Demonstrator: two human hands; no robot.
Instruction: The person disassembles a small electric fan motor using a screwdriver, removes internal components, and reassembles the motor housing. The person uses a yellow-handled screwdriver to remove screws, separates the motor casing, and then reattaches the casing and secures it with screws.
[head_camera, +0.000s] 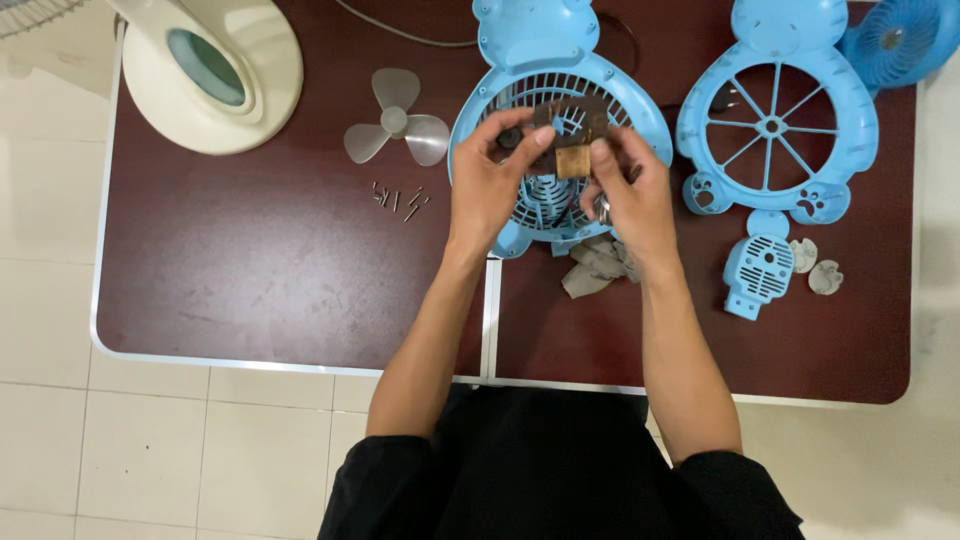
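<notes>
Black sleeves (560, 480) and bare forearms are seen lowest in view. A small dark-brown motor block (570, 135) is pinched between the left hand (487, 185) and right hand (630, 195), both closed on it. Directly beneath the hands a blue bear-shaped fan grille (480, 120) is laid. Left of the left hand, loose screws (398, 198) and a grey propeller (395, 125) are set out.

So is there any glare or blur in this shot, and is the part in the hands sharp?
Head view: soft glare patches on the dark table; edges bow slightly; the small brown part between left hand and right hand is a bit soft.
</notes>
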